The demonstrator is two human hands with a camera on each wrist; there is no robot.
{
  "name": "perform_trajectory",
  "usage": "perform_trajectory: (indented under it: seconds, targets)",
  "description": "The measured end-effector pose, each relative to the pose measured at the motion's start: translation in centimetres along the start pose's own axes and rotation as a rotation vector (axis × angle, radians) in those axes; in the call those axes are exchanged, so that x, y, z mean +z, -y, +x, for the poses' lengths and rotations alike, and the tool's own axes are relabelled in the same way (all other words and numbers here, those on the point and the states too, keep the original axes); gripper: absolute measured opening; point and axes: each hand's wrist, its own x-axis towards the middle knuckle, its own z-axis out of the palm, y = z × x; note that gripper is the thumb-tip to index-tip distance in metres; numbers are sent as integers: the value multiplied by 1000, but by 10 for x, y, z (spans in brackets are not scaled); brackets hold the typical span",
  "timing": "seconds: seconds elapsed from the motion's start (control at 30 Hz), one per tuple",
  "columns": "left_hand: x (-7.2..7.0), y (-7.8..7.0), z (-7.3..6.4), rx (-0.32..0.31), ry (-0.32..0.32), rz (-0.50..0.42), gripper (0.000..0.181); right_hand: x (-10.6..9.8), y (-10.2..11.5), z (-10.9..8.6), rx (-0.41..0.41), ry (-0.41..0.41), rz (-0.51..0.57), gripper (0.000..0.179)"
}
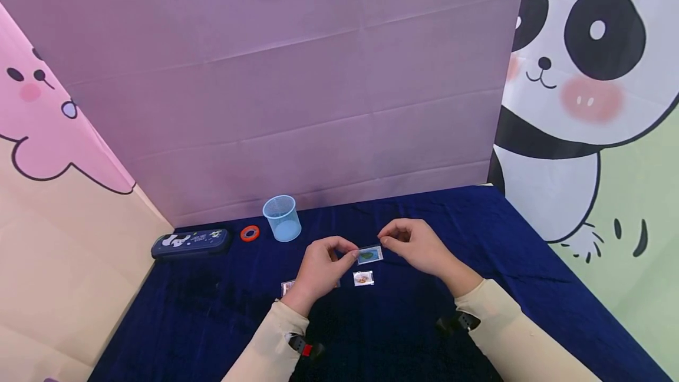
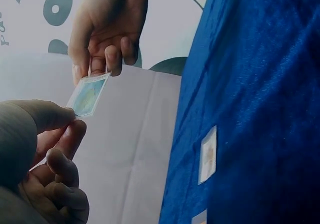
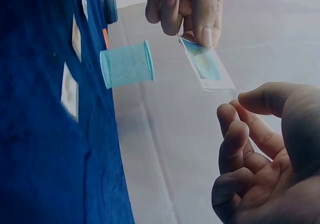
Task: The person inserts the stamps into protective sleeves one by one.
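Thumb and index finger of my left hand (image 1: 325, 265) pinch one end of a small blue-green picture card (image 1: 369, 254) in a clear sleeve, held above the cloth. My right hand (image 1: 421, 247) is at the other end, its thumb and index fingertips close together right by the sleeve's clear edge; I cannot tell whether they grip it. A second small card (image 1: 363, 278) with a pale picture lies on the cloth just below. Another card (image 1: 287, 287) is partly hidden behind my left hand. The right wrist view shows three cards lying on the cloth, one a whitish card (image 3: 70, 92).
A dark blue cloth (image 1: 403, 323) covers the table. Towards the back stand a light blue mesh cup (image 1: 282, 218), a red-orange ring of tape (image 1: 250, 233) and a dark blue panda pencil case (image 1: 191, 243). A mauve curtain (image 1: 318, 105) hangs behind the table.
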Motion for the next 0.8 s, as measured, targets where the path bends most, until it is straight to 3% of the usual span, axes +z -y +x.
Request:
perform_trajectory:
  seconds: [0.23,0.37,0.8]
  targets:
    - [16,7,10,8,25,63,4,-5,-21,5,40,-77,-20,4]
    - [25,8,13,-19,48,58,4,-8,-35,7,75,-108,-32,8]
    - [52,23,24,-87,92,99,7,-16,-75,8,193,-132,-58,18]
